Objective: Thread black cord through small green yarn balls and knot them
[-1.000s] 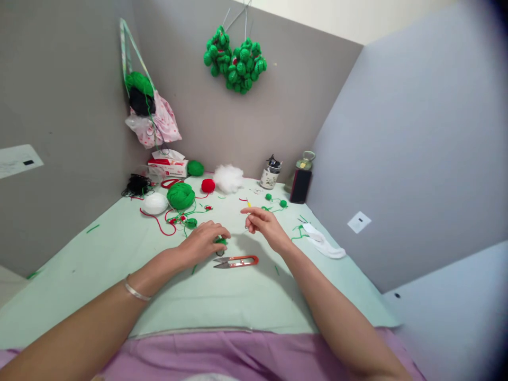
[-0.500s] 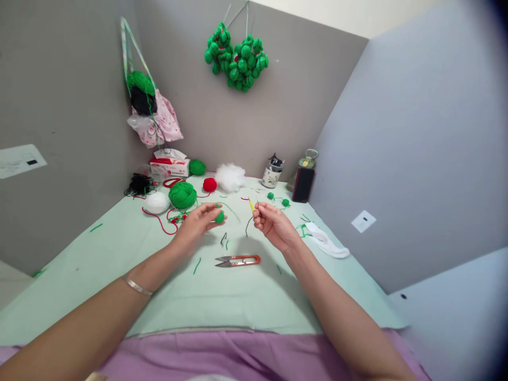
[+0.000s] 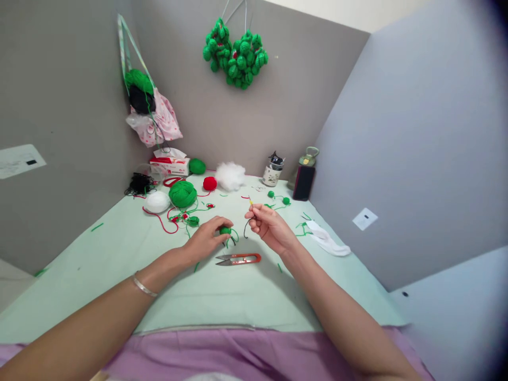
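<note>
Beyond the orange-handled snips [image 3: 239,256]: small green ball [image 3: 225,230], low over the pale green mat [image 3: 206,301], green and black strands beside it.
Ball-work: seems at the stage of steadying the ball with thread at the ready; joining the two would call for closing the gap between the hands.
Left hand [image 3: 204,236]: palm down, thumb and fingers gripping the ball from its left.
Right hand [image 3: 272,225]: curled, pinching a black thread [image 3: 245,228] that dangles; any needle is too small to tell.
Yellow piece [image 3: 251,202]: just past the pinch, perhaps not held.
Forearms [image 3: 107,312]: converging forward, a bracelet [image 3: 143,286] on the left.
</note>
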Tool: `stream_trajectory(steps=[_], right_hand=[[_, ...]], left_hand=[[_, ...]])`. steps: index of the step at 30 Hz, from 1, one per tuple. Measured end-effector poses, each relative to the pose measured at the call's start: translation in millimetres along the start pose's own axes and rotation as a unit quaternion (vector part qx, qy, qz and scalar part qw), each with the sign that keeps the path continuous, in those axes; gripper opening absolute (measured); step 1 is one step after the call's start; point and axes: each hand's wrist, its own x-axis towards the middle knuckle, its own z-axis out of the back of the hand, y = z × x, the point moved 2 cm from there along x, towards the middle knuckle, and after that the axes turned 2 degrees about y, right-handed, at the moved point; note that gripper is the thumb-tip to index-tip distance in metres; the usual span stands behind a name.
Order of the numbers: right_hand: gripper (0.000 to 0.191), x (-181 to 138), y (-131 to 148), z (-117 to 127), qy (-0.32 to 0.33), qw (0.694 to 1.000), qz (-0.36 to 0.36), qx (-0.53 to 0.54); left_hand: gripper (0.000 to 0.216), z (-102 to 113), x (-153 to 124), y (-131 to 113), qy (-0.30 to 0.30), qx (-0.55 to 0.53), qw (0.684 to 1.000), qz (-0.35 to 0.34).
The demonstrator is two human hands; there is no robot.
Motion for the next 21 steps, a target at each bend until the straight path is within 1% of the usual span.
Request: stream_trajectory(steps=[2, 3, 4, 5, 6, 7, 9, 10, 12, 14, 16, 17, 19, 20, 21], right_hand=[[0.015, -1.1, -2.5, -3.3, -0.001, 1.000, -0.007, -0.001], [0.016, -1.7, -3.9, -5.2, -0.001, 1.000, -0.010, -0.003], [0.016, -2.4, -5.4, -7.1, 0.003, 1.000, -0.014, -0.006], [0.016, -3.0, -6.9, -9.2, 0.010, 1.000, -0.018, -0.010], [0.016, -3.7, -8.2, -11.1, 0.019, 0.999, -0.020, -0.016], [0.016, -4.2, -9.2, -12.9, 0.028, 0.999, -0.021, -0.020], [0.016, -4.7, -9.7, -15.0, 0.038, 0.999, -0.019, -0.024], [0.017, -4.5, -9.2, -15.3, 0.035, 0.999, -0.015, -0.023], [0.019, -3.3, -6.7, -13.8, 0.011, 1.000, -0.005, -0.013], [0.022, -1.0, -3.3, -9.1, -0.032, 0.999, 0.007, 0.000], [0.024, 2.3, -0.3, -0.8, -0.070, 0.997, 0.016, -0.004], [0.025, 4.3, 0.9, 4.8, -0.080, 0.996, 0.019, -0.024], [0.023, 9.2, 2.0, 18.8, -0.085, 0.990, 0.025, -0.114], [0.020, 11.8, 2.0, 26.9, -0.084, 0.979, 0.026, -0.184], [0.017, 14.3, 1.8, 35.5, -0.087, 0.958, 0.028, -0.270]], left_hand=[[0.028, 1.9, -1.1, -6.6, -0.024, 0.041, 0.999, -0.010], [0.029, 2.1, -1.7, -11.1, -0.035, 0.041, 0.999, -0.009], [0.031, 1.7, -2.3, -15.8, -0.044, 0.015, 0.999, -0.001], [0.035, 0.1, -2.9, -19.9, -0.038, -0.035, 0.998, 0.020], [0.039, -2.9, -3.4, -23.3, -0.006, -0.106, 0.993, 0.044], [0.040, -6.3, -3.8, -26.7, 0.037, -0.172, 0.983, 0.052], [0.031, -9.5, -4.4, -30.3, 0.077, -0.248, 0.963, 0.068], [0.027, -8.7, -4.1, -30.8, 0.079, -0.264, 0.959, 0.072], [0.026, -0.8, -2.5, -31.2, 0.055, -0.266, 0.960, 0.073], [0.024, 16.4, 0.1, -34.6, 0.023, -0.250, 0.966, 0.060], [0.023, 43.4, 2.3, -41.4, -0.010, -0.212, 0.976, 0.053], [0.022, 60.0, 2.8, -45.1, -0.016, -0.179, 0.982, 0.055], [0.015, 97.8, 2.2, -49.9, -0.003, -0.077, 0.995, 0.057], [0.011, 118.6, 0.7, -48.8, -0.001, -0.036, 0.997, 0.070], [0.009, 140.7, -1.7, -44.5, -0.019, -0.020, 0.995, 0.093]])
